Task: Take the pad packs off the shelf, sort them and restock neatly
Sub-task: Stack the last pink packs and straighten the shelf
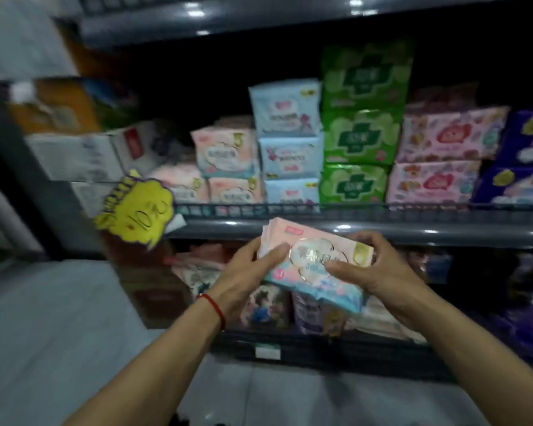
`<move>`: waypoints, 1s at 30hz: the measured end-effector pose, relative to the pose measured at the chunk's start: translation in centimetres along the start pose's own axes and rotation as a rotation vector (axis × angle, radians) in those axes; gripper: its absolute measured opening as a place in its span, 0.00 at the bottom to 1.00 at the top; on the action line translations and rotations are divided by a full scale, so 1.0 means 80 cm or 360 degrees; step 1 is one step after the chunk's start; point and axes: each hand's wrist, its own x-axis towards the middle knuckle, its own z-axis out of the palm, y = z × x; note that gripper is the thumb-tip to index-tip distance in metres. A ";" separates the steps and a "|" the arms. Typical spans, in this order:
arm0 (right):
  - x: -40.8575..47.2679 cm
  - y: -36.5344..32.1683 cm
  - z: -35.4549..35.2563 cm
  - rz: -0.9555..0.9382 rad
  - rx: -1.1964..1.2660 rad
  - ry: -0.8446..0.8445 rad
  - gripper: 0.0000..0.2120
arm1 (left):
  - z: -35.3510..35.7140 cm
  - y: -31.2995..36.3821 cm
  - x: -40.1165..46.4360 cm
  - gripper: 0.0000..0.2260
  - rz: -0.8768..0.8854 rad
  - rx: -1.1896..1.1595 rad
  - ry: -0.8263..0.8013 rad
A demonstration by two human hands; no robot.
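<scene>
— Two tiers of the shelf (351,230) are visible; what occupies the upper one?

— Stacked packs: green packs (362,130), pink packs (440,158), blue packs (290,142), purple packs (523,161). A yellow price tag (139,210) hangs at the left edge.

— Location of the pink-and-blue pad pack (316,265)?

— In front of the shelf rail, tilted, held at both ends. Left hand (246,278) fingers curl round its left end; right hand (373,272) grips the right end — thumb on the face.

Dark shelf (351,230) — stacked pad packs (360,136), yellow price tag (136,210)
</scene>
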 end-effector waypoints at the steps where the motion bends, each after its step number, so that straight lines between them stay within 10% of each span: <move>1: 0.007 -0.014 0.028 -0.0055 -0.0075 -0.0039 0.31 | -0.029 0.011 -0.006 0.27 0.0037 0.0119 0.0049; 14: 0.101 -0.156 0.318 -0.0983 -0.0668 0.0020 0.38 | -0.319 0.156 0.001 0.39 0.0456 0.0666 0.0501; 30: 0.215 -0.180 0.351 -0.1281 -0.1604 0.0469 0.41 | -0.353 0.218 0.093 0.38 0.0537 0.1886 0.0561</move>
